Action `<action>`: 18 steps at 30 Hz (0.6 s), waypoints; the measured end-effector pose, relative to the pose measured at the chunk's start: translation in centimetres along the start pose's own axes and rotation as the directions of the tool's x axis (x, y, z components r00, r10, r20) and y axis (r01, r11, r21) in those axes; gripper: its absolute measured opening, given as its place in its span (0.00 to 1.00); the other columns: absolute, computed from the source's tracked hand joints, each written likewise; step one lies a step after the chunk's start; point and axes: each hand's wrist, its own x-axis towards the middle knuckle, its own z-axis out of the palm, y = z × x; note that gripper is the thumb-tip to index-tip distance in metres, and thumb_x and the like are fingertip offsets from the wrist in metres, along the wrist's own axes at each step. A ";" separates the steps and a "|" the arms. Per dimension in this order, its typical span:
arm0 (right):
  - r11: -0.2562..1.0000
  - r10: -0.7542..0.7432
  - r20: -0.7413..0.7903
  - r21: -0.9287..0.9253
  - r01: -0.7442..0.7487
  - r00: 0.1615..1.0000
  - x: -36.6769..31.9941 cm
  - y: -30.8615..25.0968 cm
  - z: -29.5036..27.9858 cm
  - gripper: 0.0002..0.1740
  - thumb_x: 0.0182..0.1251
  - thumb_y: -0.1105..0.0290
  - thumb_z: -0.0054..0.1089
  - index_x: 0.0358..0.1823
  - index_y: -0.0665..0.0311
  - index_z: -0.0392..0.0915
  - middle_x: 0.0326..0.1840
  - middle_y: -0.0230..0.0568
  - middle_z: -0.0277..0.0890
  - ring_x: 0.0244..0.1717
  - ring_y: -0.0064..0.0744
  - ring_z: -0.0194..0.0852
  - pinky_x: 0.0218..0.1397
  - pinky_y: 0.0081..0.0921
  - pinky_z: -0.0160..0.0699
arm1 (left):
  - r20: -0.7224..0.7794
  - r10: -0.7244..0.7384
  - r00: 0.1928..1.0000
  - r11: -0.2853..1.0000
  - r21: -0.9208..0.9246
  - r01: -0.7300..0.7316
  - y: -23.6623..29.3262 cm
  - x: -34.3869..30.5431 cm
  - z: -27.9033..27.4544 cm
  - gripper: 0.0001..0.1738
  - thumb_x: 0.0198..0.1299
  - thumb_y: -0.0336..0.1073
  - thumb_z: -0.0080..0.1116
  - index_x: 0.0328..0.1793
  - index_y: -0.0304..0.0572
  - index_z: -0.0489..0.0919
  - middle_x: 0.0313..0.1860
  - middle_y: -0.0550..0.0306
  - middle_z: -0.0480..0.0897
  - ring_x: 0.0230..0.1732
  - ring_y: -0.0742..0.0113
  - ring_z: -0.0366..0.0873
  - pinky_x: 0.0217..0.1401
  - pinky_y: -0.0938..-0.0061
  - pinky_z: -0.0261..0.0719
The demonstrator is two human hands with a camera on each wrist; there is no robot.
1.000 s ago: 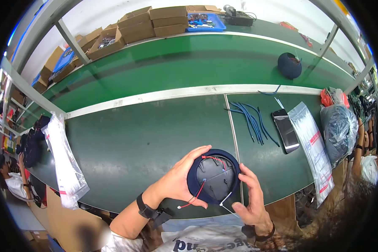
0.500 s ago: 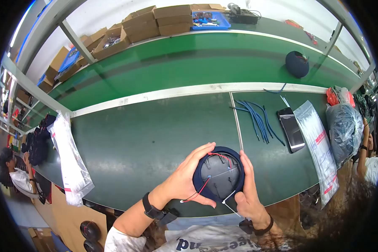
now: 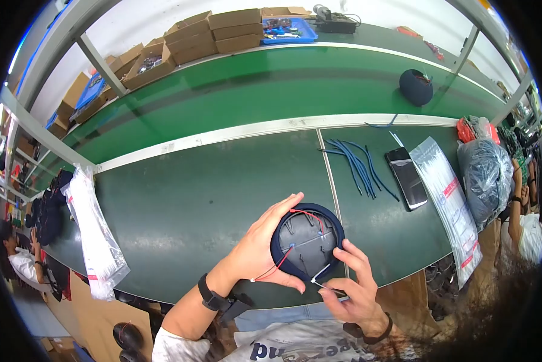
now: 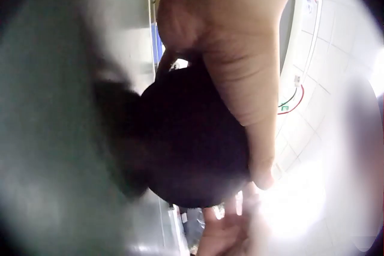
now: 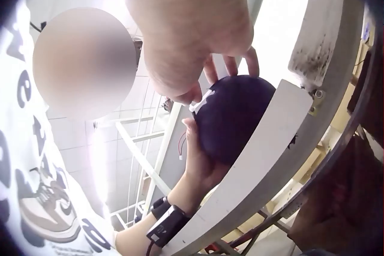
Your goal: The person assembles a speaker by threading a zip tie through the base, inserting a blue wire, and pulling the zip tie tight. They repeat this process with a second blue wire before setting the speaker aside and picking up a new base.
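A round navy fabric-covered piece [image 3: 338, 232] with a dark plastic inside, red wires and a white zip tie [image 3: 320, 274] around its rim is held over the table's front edge. My left hand [image 3: 256, 250] grips its left side, thumb along the lower edge. My right hand [image 3: 358, 295] pinches the zip tie's tail near its head at the lower right, other fingertips on the rim. In the left wrist view the dark ball [image 4: 192, 142] lies against my left hand [image 4: 234, 58]. The right wrist view shows my right hand [image 5: 192, 34] over the ball [image 5: 234, 115].
Blue cords [image 3: 358, 166], a phone [image 3: 407, 179] and a bag of white zip ties [image 3: 446, 196] lie to the right, beside a stuffed plastic bag [image 3: 485, 178]. Another bag [image 3: 94, 232] lies left. A second navy ball [image 3: 415, 88] sits on the green belt [image 3: 253, 84]. Boxes [image 3: 189, 39] stand behind.
My right hand moved from the ball's right side onto the zip tie's tail, its fingers bending. The left hand keeps its grip. The head view shifted slightly.
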 end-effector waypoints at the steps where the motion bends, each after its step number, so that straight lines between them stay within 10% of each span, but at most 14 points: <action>1: 1.000 -0.012 -0.001 0.001 0.012 1.000 0.1 0.2 0.0 0.12 0.57 0.74 0.80 0.40 0.62 0.86 0.75 0.62 0.75 0.79 0.75 0.70 0.78 0.62 0.73 | 0.021 -0.016 1.000 1.000 0.005 0.016 0.0 0.3 -0.1 0.82 0.22 0.60 0.98 0.87 0.38 0.64 0.83 0.39 0.71 0.85 0.38 0.68 0.86 0.51 0.68; 10: 0.971 0.070 -0.086 0.234 -0.049 0.994 0.3 1.6 -0.5 0.04 0.61 0.76 0.74 0.35 0.67 0.87 0.70 0.64 0.79 0.74 0.68 0.78 0.76 0.56 0.78 | -0.102 0.120 0.988 0.992 -0.026 -0.123 -0.9 -0.1 0.5 0.78 0.27 0.58 0.98 0.87 0.43 0.63 0.86 0.34 0.65 0.85 0.34 0.66 0.86 0.50 0.67; 13: 0.968 0.075 -0.080 0.243 -0.053 0.994 0.5 1.8 -0.8 0.03 0.63 0.78 0.72 0.36 0.69 0.86 0.69 0.65 0.79 0.73 0.67 0.80 0.76 0.55 0.79 | -0.248 0.278 0.928 0.946 0.241 -0.219 0.2 -0.8 -0.1 0.79 0.29 0.58 0.97 0.88 0.44 0.61 0.87 0.30 0.60 0.84 0.28 0.65 0.85 0.45 0.68; 18: 0.902 0.176 -0.148 0.419 -0.099 0.973 0.2 2.4 -0.7 0.03 0.67 0.79 0.70 0.39 0.73 0.85 0.66 0.65 0.81 0.70 0.62 0.83 0.74 0.50 0.83 | -0.144 0.223 0.964 0.973 0.096 -0.210 0.2 -0.2 0.3 0.73 0.33 0.59 0.96 0.86 0.49 0.64 0.88 0.30 0.60 0.85 0.28 0.64 0.82 0.40 0.71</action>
